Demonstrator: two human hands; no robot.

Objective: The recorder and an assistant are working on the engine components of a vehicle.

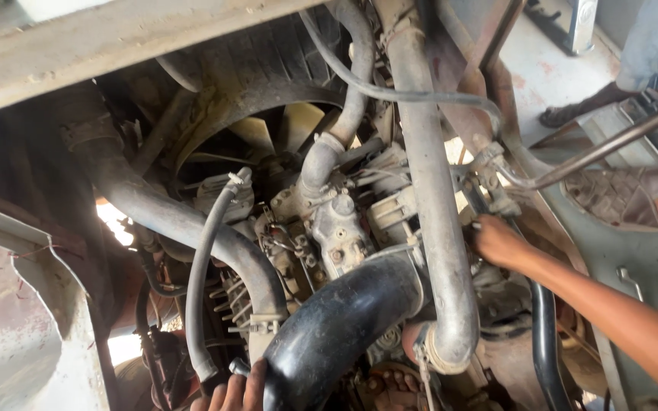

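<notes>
1. Two hands are inside an open engine bay. The right hand (496,240) reaches behind the grey metal pipe (436,213) and touches a small bracket (489,194) with thin lines; its fingers are bent on the part, but I cannot tell if they really grip it.
2. The left hand (230,392) shows only its fingertips at the bottom edge, just beside the big black rubber hose (336,327) and a thin grey hose (203,281). Whether it holds something is hidden.
3. As a judgement, the work is in the middle: the thin grey hose hangs with one free end, while the black hose and the grey pipe seem joined with clamps.
4. The black hose is smooth, thick and curved. The grey pipe is dusty, dull metal with a bend at the bottom. The injection pump (336,228) is rough cast metal, oily and dirty. The fan (276,129) behind has pale blades.
5. Another person's sandalled foot (634,194) stands at the right.
</notes>
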